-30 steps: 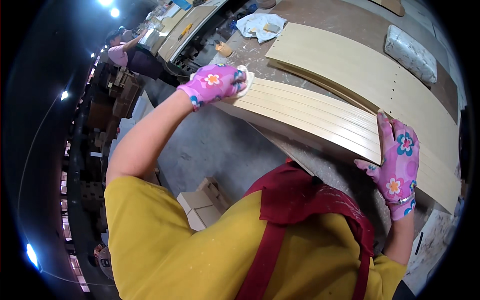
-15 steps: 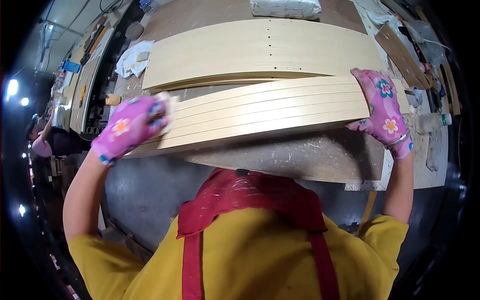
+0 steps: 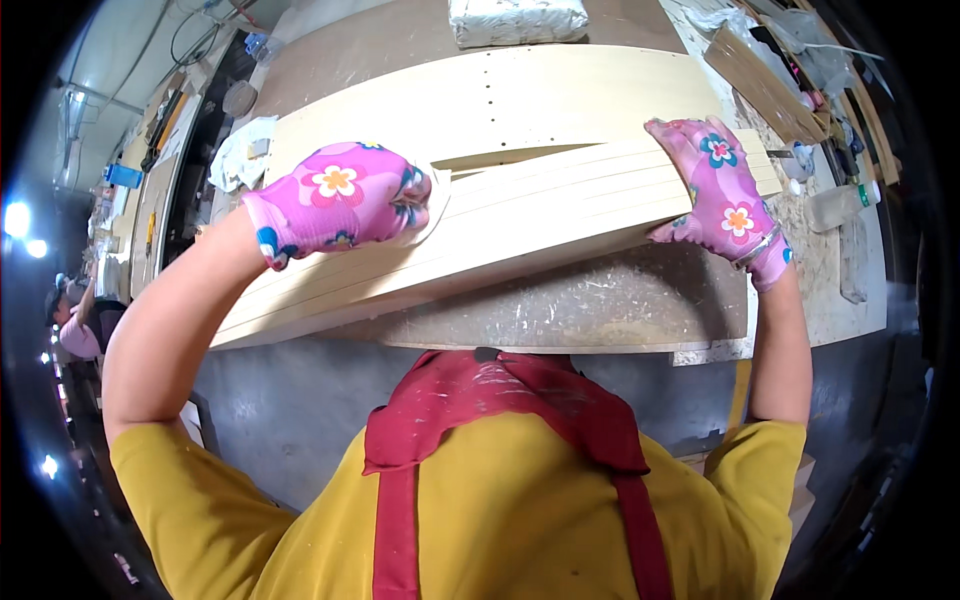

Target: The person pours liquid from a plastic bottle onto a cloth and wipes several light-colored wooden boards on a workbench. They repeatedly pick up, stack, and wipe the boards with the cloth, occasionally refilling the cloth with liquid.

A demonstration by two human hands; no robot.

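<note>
A pale wooden panel [image 3: 540, 210] with long grooves lies slanted across the bench in front of me, its left end nearer my body. My left hand [image 3: 345, 195], in a pink flowered glove, is closed around a thin whitish pad [image 3: 437, 208] pressed on the panel's face. What the pad is made of, I cannot make out. At the panel's right end, my gloved right hand [image 3: 722, 195] grips it, thumb at the near edge and fingers over the top. Behind lies a second pale board [image 3: 600, 90] with a row of small dark holes.
The brown workbench [image 3: 620, 305] has a worn, spotted top. At its far side sits a white wrapped bundle [image 3: 518, 22]. A white cloth [image 3: 236, 165] lies at the left; a clear bottle [image 3: 835, 207] and a cardboard piece [image 3: 765, 88] are on the right. Another person [image 3: 78, 325] stands far left.
My left hand has slid rightward along the grooved panel with the pad. The right hand keeps its grip on the panel's end. The whole view has shifted slightly.
</note>
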